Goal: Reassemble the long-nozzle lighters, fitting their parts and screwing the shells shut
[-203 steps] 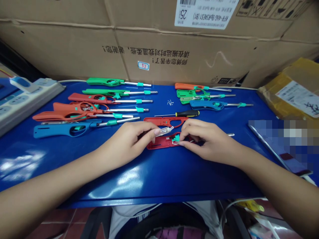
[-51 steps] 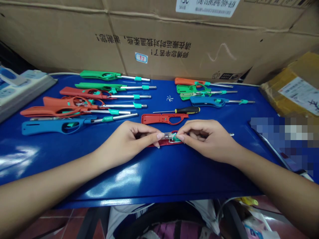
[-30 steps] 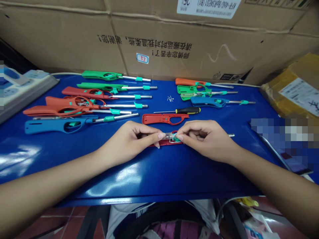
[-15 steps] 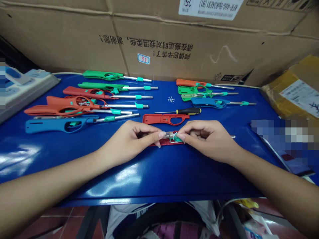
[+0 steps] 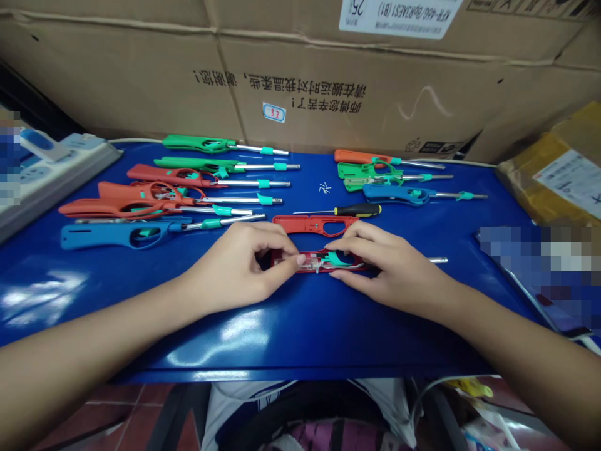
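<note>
Hands: left hand (image 5: 239, 266) pinches clear gas tube (image 5: 306, 265), right hand (image 5: 389, 266) grips teal trigger (image 5: 337, 258), both inside red lighter shell (image 5: 310, 254).
Undone: matching red cover (image 5: 315, 224) lies just behind shell, unfitted.

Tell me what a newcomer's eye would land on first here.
The left hand and right hand meet at the middle of the glossy blue table, pinching the innards of an open red lighter shell. To their left lies a row of green, red and blue long-nosed lighters, with big cardboard boxes walling the back.
</note>
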`<state>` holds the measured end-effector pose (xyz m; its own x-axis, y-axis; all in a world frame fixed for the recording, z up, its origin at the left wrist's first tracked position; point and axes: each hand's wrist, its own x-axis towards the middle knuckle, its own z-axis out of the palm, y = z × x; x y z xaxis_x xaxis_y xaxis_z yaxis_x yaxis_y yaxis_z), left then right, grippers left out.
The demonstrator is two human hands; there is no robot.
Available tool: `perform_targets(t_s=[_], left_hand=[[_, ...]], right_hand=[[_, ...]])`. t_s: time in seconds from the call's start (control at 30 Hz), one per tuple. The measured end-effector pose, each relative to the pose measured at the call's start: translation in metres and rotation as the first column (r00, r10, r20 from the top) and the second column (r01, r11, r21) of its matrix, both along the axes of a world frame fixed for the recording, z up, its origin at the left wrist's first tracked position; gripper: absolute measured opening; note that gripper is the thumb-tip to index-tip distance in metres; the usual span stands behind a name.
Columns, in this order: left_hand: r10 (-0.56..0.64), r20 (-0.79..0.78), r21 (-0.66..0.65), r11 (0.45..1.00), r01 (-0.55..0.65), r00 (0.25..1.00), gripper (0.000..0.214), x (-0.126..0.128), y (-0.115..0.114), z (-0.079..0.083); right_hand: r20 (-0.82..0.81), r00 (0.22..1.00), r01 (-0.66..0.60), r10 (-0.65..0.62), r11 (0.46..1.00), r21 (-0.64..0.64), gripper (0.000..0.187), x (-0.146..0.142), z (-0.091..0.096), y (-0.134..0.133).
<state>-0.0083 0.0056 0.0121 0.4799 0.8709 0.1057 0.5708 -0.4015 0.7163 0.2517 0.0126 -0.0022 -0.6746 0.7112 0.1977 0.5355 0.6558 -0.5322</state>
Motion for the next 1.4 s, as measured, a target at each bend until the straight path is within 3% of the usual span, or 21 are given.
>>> perform_targets(t_s=[0.4,0.63,0.8,0.9,1.07,1.23,1.4], left_hand=[[0.005,-0.099,0.157,0.988,0.01,0.995,0.019,-0.003,0.003,-0.008],[0.028,-0.118,0.215,0.977,-0.002,0.993,0.014,-0.003,0.003,-0.012],[0.032,-0.143,0.212,0.977,-0.001,0.989,0.016,-0.003,0.002,-0.011],[0.049,-0.133,0.202,0.979,-0.021,0.99,0.016,-0.002,0.002,-0.011],[0.061,-0.124,0.193,0.981,-0.037,0.99,0.016,-0.002,0.004,-0.013],[-0.001,-0.186,0.348,0.935,0.067,0.983,0.025,-0.002,0.001,-0.01],[-0.079,-0.248,0.463,0.866,0.189,0.966,0.033,0.0,-0.007,-0.01]], right_hand=[[0.151,0.988,-0.044,0.041,0.999,0.015,0.039,0.001,0.004,-0.002],[0.198,0.979,-0.088,0.057,0.984,0.154,0.036,0.004,0.006,-0.004],[0.3,0.949,-0.192,0.096,0.932,0.308,0.04,0.003,0.01,-0.003],[0.372,0.919,-0.251,0.132,0.923,0.291,0.046,0.003,0.011,-0.004],[0.412,0.902,-0.247,0.13,0.938,0.244,0.049,0.004,0.01,-0.005],[0.358,0.923,-0.248,0.139,0.927,0.28,0.045,0.009,0.008,0.002],[0.242,0.969,-0.124,0.051,0.947,0.297,0.047,0.015,0.013,0.013]])
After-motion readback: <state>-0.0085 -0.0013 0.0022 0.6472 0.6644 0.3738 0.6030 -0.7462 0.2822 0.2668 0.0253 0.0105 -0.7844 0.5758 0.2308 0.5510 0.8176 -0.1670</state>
